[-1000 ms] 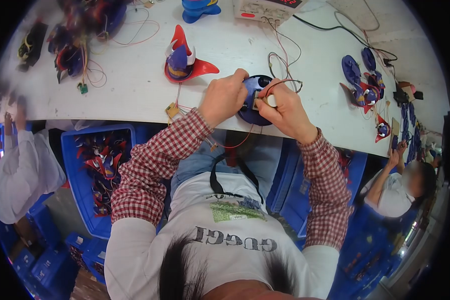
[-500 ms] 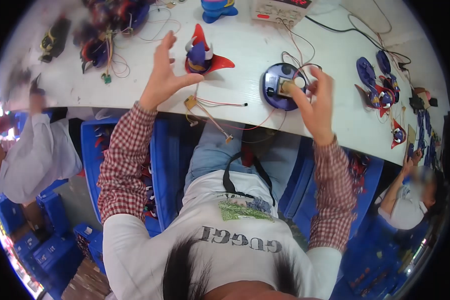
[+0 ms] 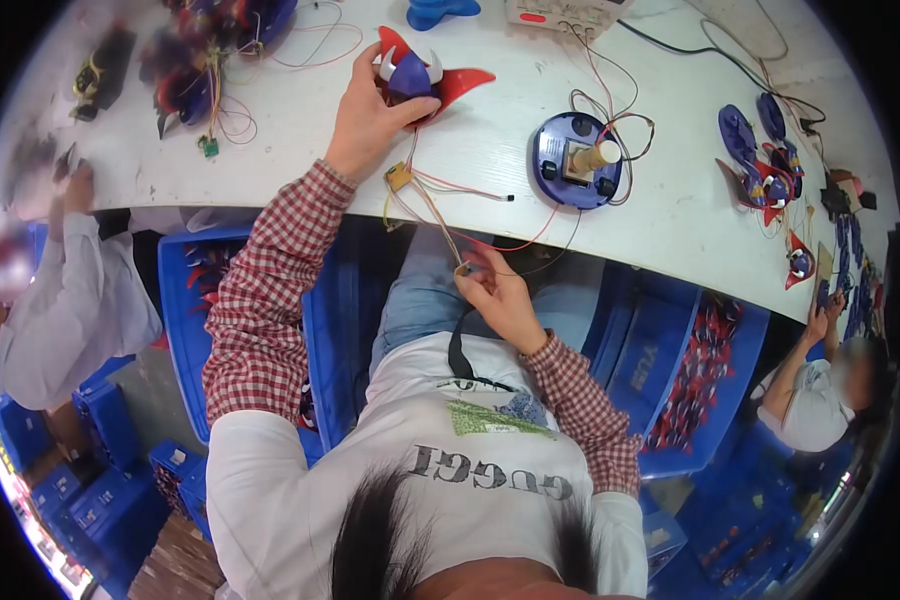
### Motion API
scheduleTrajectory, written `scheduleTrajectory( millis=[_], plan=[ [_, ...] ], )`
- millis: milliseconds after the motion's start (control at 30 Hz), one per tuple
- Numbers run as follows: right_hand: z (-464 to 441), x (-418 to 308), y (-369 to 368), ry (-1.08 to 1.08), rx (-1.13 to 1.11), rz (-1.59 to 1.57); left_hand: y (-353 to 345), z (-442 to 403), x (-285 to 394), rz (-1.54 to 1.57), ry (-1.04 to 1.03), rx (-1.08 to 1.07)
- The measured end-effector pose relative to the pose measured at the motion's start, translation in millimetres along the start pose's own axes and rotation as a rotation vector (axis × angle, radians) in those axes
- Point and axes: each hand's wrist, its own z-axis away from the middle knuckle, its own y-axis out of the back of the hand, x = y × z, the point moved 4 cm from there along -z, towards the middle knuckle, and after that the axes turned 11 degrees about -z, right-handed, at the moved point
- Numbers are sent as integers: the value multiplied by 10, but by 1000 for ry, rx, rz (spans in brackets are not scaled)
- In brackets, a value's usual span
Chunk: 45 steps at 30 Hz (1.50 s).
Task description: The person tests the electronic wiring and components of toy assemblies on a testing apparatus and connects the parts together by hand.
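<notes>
My left hand (image 3: 363, 128) is closed around a small toy figure (image 3: 408, 76) with a purple head, white horns and red wing-like parts. Wires run from it to a little yellow circuit board (image 3: 399, 178) near the table edge. Just off that edge, my right hand (image 3: 505, 303) pinches the small connector (image 3: 463, 269) on the end of a wire bundle. To the right on the table sits a round purple base (image 3: 553, 142), with a pale cylindrical part (image 3: 595, 157) standing out of its middle and thin wires looped beside it.
A power supply box (image 3: 570, 14) and a blue object (image 3: 440, 10) stand at the back. Wired purple-red parts (image 3: 185, 85) pile up at left, more toy parts (image 3: 765, 180) at right. Blue bins (image 3: 185, 330) flank my legs. Co-workers sit on both sides.
My left hand has closed on the toy figure and shifted it slightly. My right hand has left the round base and come down to the connector at the table edge.
</notes>
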Motion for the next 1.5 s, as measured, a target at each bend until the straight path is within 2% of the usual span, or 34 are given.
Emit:
scheduleTrajectory(
  millis=[33,167,267,367,400,500,567,600,667,700,833,900,933,1000,1033,1167,1333,1500],
  plan=[
    [-17,-3,7,2,1,-1,-32,8,8,-1,-2,-1],
    [-36,13,-1,-130,-89,-495,-70,62,10,-139,37,127],
    [-49,-44,-10,-120,-113,-497,15,227,70,-126,-7,190],
    [-58,-136,-33,-108,-144,-503,240,671,344,-280,-161,385],
    [-52,-169,-36,-111,-125,-521,256,919,479,-214,-136,374],
    [-31,-235,-51,-126,-77,-575,54,1635,620,-215,-95,40],
    [-24,-250,-87,-125,-82,-569,-196,1962,505,13,182,-155],
    [-21,-260,-92,-117,-76,-558,-289,2037,456,10,187,-149],
    [-1,-267,-86,-102,-58,-532,-459,2153,331,300,335,-169],
    [14,-257,-85,-103,-60,-529,-475,2168,322,302,336,-166],
    [2,-229,-70,-68,-16,-531,-418,2102,343,125,169,-104],
    [8,-292,-53,-94,-23,-530,-188,1935,309,-132,-25,103],
    [24,-340,-43,-123,-20,-531,-32,1802,349,-200,33,132],
    [59,-425,-64,-184,-10,-534,182,1487,430,-477,-195,228],
    [61,-474,-91,-185,-17,-534,206,1386,386,-481,-193,233],
    [33,-711,-144,-149,-85,-548,106,1044,351,-645,-400,150],
    [-48,-900,-136,-33,-59,-561,37,903,259,-729,-450,85],
    [-54,-874,-86,-31,-17,-612,-1,868,189,-772,-532,102]
  ],
)
